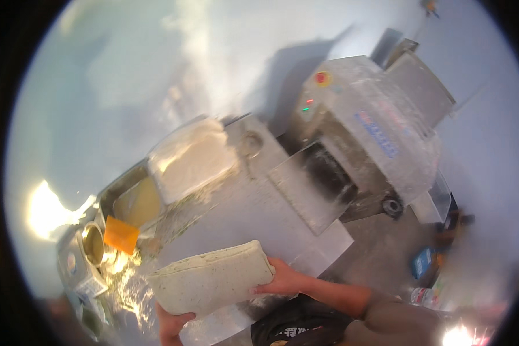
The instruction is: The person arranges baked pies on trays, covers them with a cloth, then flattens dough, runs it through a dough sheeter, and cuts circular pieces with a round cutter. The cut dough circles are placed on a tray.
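Observation:
A thick, folded slab of pale dough (210, 279) flecked with green is held up over the near part of the metal table. My left hand (172, 324) grips its lower left end, the thumb showing against the near face. Around the right end, my right hand (279, 278) is closed with the thumb low on the dough. The fingers beneath and behind the slab are hidden.
A floury metal dough-rolling machine (369, 124) with a feed plate (305, 187) stands at the right. Along the table's (230, 225) far left side are a white flour bin (184, 155), a metal tray (121, 176), an orange scraper (121, 234) and a round tin (92, 243).

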### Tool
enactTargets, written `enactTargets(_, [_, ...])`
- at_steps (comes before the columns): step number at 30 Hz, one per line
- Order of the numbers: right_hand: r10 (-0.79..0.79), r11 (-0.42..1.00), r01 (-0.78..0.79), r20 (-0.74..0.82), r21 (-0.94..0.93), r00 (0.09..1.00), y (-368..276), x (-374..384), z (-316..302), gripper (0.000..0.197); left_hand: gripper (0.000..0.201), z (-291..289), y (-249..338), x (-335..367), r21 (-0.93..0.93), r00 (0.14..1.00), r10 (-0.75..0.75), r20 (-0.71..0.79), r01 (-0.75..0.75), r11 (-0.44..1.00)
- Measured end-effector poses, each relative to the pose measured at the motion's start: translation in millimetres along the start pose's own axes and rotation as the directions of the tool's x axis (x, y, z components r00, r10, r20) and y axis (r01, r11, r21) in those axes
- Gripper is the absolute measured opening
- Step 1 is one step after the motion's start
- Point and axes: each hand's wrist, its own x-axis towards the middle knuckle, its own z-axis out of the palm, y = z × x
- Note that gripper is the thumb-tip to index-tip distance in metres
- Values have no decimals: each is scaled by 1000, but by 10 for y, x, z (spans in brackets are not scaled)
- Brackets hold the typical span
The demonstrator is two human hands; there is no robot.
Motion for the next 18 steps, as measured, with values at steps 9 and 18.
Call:
enactTargets(9, [-476,878,420,-504,-229,721,-2370,-1904,-2824,64,85,2724,3807,1631,-161,632,688,356,-684,712])
enactTargets(18, [-762,605,547,-620,-578,186,-3759,-2854,-5126,51,63,6037,6433,2638,-614,207,819,535,-572,545])
